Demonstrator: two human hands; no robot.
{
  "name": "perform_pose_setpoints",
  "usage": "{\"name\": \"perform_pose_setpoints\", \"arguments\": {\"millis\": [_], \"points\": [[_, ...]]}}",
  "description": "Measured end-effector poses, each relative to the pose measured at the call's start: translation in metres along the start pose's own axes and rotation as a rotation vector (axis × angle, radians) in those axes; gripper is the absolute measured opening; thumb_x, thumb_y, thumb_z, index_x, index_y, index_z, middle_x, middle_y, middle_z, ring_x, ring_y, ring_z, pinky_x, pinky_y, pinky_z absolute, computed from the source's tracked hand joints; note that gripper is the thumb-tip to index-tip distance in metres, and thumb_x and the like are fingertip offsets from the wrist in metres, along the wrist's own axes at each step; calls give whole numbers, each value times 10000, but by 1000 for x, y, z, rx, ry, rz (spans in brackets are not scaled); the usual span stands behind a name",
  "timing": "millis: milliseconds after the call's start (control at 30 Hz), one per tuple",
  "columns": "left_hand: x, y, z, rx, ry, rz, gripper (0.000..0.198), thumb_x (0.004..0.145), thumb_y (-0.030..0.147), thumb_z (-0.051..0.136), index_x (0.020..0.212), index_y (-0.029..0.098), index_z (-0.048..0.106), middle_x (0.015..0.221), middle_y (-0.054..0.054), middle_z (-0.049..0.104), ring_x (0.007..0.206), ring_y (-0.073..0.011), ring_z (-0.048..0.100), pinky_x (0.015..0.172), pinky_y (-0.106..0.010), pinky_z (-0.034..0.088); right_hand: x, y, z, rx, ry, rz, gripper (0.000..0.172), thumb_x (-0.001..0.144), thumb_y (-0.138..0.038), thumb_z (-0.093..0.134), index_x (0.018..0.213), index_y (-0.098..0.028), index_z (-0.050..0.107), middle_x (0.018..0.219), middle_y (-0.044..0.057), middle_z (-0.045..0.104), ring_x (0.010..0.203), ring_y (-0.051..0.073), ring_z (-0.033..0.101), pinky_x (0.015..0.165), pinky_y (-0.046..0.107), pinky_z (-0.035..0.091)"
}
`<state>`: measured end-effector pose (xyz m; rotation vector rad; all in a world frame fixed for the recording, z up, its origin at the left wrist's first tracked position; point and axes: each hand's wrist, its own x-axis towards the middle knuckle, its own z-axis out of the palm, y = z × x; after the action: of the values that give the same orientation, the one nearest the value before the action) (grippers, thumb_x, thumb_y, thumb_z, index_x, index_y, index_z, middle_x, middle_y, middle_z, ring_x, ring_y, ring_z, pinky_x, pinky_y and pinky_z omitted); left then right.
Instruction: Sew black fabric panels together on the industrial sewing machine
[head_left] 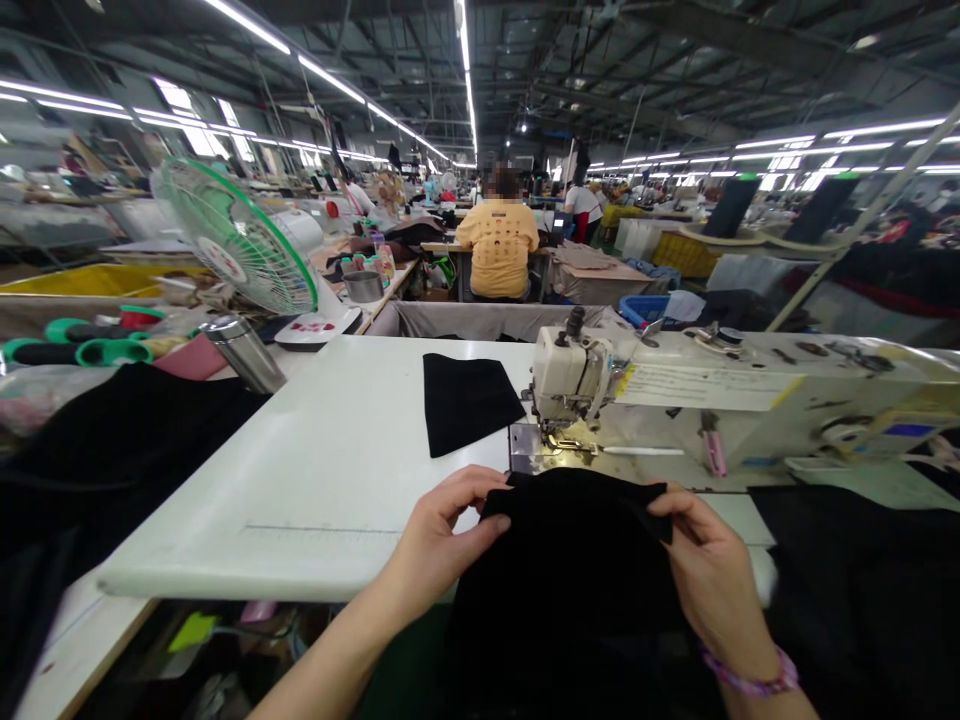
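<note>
A piece of black fabric (577,560) hangs between my two hands at the front edge of the sewing table. My left hand (459,525) pinches its upper left corner between thumb and fingers. On the other side my right hand (701,530), with a beaded bracelet at the wrist, grips the upper right corner. The fabric's top edge lies just in front of the needle area of a sewing machine (574,380). A smaller black fabric panel (469,402) lies flat on the white table (315,450), left of the machine head. The cloth's lower part runs out of view.
A green-rimmed fan (236,235) and a steel flask (244,352) stand at the left. More black cloth (112,450) is heaped there, and another black piece (862,580) lies at the right. Pink-handled snips (714,450) rest against the machine. A person in yellow (499,245) sits ahead.
</note>
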<state>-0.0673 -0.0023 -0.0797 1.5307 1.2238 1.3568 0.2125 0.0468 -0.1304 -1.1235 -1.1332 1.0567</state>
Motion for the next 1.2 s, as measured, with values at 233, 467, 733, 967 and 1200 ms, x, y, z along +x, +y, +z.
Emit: {"name": "perform_pose_setpoints", "arguments": {"millis": [233, 467, 733, 967, 1200], "points": [[0, 11, -5, -20, 13, -127, 368, 909, 463, 551, 874, 183, 788, 1034, -107, 716, 718, -168, 631, 617, -278, 521, 0, -8, -1, 131, 34, 71, 261, 575, -278, 831, 796, -220, 705, 917, 44, 688, 885, 224, 635, 754, 293, 511], [2, -1, 3, -86, 77, -282, 256, 676, 249, 773, 882, 171, 642, 837, -4, 659, 509, -52, 452, 452, -180, 357, -6, -22, -1, 152, -69, 52, 230, 583, -265, 831, 759, -227, 688, 998, 53, 693, 986, 253, 639, 823, 306, 512], [5, 0, 8, -262, 174, -289, 287, 738, 356, 731, 868, 199, 528, 674, 46, 588, 501, -88, 486, 428, -191, 410, -10, -25, -9, 133, 29, 85, 267, 533, -225, 866, 769, -238, 743, 983, 32, 691, 1098, 246, 589, 849, 259, 483], [3, 1, -2, -279, 67, -275, 179, 755, 322, 723, 732, 164, 641, 725, -4, 634, 693, -134, 578, 702, -269, 494, -6, -31, 3, 19, 94, 97, 296, 560, -350, 869, 809, -227, 765, 902, 36, 713, 972, 243, 605, 797, 298, 483], [3, 2, -4, -326, 120, -258, 196, 709, 323, 793, 809, 170, 723, 892, -40, 706, 848, -176, 634, 815, -284, 505, -5, -40, 8, 43, 81, 95, 335, 554, -382, 888, 817, -221, 758, 838, 20, 718, 858, 211, 632, 752, 283, 509]]}}
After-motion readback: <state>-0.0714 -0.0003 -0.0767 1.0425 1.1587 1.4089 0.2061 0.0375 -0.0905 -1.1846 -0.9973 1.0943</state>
